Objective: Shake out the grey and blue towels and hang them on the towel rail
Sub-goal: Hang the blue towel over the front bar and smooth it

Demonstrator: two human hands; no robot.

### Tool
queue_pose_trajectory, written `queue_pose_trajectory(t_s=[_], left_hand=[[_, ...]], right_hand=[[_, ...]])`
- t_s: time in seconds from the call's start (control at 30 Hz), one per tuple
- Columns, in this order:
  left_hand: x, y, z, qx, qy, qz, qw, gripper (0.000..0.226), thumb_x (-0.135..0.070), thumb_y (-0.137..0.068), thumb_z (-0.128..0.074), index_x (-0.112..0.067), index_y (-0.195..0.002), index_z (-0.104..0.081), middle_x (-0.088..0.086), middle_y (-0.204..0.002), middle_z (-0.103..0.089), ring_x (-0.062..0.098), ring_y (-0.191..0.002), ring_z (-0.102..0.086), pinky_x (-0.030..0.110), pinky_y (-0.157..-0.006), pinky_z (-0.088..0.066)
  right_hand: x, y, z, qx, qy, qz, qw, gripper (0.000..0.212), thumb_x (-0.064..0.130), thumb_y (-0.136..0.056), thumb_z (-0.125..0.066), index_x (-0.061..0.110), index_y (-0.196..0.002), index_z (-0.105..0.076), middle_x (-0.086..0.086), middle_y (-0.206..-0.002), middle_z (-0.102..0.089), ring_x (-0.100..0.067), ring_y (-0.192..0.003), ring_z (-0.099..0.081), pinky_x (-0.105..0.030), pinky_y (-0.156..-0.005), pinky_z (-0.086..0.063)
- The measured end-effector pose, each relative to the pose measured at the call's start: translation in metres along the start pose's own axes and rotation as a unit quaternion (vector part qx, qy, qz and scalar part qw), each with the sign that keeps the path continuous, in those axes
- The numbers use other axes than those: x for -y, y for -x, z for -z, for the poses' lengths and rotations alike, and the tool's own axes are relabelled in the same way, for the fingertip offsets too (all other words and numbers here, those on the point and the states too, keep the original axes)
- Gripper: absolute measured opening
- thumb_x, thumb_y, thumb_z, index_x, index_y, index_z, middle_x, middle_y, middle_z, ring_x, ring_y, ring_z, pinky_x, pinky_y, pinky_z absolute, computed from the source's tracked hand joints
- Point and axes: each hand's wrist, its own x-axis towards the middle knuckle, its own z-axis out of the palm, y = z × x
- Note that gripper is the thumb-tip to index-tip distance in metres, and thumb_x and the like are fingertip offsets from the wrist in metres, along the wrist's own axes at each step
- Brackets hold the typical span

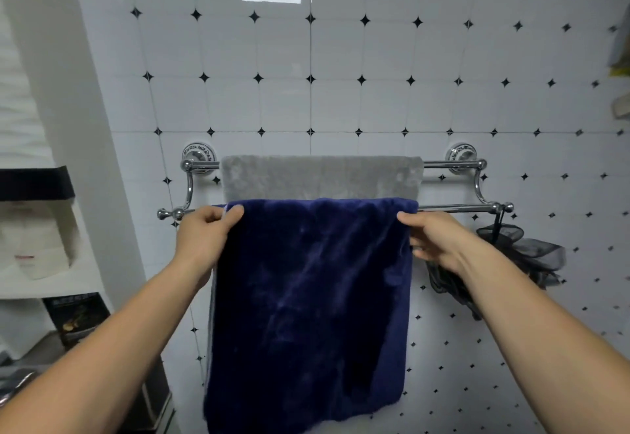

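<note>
- At about 9 o'clock of the scene sits a shelf (51, 288) with pale rolls; it plays no part here, and we keep our left elbow clear of it.
- Our left hand (204, 239) pinches the top left corner of the blue towel (310, 304), thumb over the front and fingers tucked behind the edge, just at the front bar of the towel rail (456, 208).
- The blue towel is draped over that front bar and hangs straight down toward 6 o'clock, its face creased but spread nearly the full width between our hands.
- Directly above it, at 12 o'clock, the grey towel (320, 177) already lies flat over the rear bar, so we judge the task nearly done: only the squaring of the blue one is left.
- To do it well, we would draw both corners gently apart, toward 9 and 3 o'clock, so the fold on the bar lies flat, then check that the lower hem hangs level.
- We cannot see how much cloth hangs behind the bar; an uneven split could let it slide off.
- Our right hand (439, 239) holds the top right corner, thumb along the top edge and fingers closed lightly on the side hem.
- At 3 o'clock a dark mesh pouf (511, 249) hangs from the rail's end; we should not snag it.
</note>
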Motion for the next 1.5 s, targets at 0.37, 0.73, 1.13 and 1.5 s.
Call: queue_pose_trajectory(t_s=[0.37,0.73,1.13,1.5], left_hand=[[-0.017,0.003,0.026,0.019,0.027,0.071,0.997,0.013,-0.016,-0.09,-0.056,-0.01,-0.083,-0.066,0.008,-0.07,-0.057,0.021,-0.057,-0.049,0.025,-0.052,-0.045],[-0.018,-0.006,0.0,0.008,-0.007,0.068,0.998,0.018,-0.016,-0.087,-0.066,-0.008,-0.072,-0.062,0.011,-0.073,-0.062,0.024,-0.063,-0.055,0.033,-0.063,-0.05],[-0.016,-0.017,0.011,0.014,-0.008,0.074,0.997,0.01,-0.012,-0.086,-0.066,-0.003,-0.085,-0.066,0.011,-0.074,-0.065,0.027,-0.064,-0.058,0.033,-0.062,-0.052],[-0.019,-0.024,0.01,0.015,-0.026,0.078,0.997,0.024,-0.007,-0.082,-0.072,0.014,-0.092,-0.066,0.017,-0.076,-0.067,0.029,-0.064,-0.063,0.04,-0.07,-0.056]], right_hand=[[0.01,-0.002,0.027,0.011,-0.057,0.021,0.998,0.049,0.049,-0.06,-0.08,0.014,-0.093,-0.072,-0.006,-0.084,-0.075,-0.023,-0.076,-0.07,-0.04,-0.078,-0.056],[0.018,0.001,0.022,0.003,-0.048,0.025,0.999,0.012,0.003,-0.083,-0.062,0.005,-0.094,-0.068,-0.005,-0.064,-0.064,-0.016,-0.055,-0.057,-0.026,-0.056,-0.046],[0.035,0.01,0.008,-0.069,0.161,0.124,0.977,0.007,0.016,-0.085,-0.07,0.013,-0.09,-0.074,0.003,-0.079,-0.067,-0.01,-0.068,-0.054,-0.021,-0.065,-0.042],[0.06,-0.006,-0.046,-0.002,0.545,0.321,0.774,0.029,0.012,-0.08,-0.048,0.022,-0.087,-0.075,0.002,-0.088,-0.068,-0.024,-0.092,-0.059,-0.028,-0.076,-0.037]])
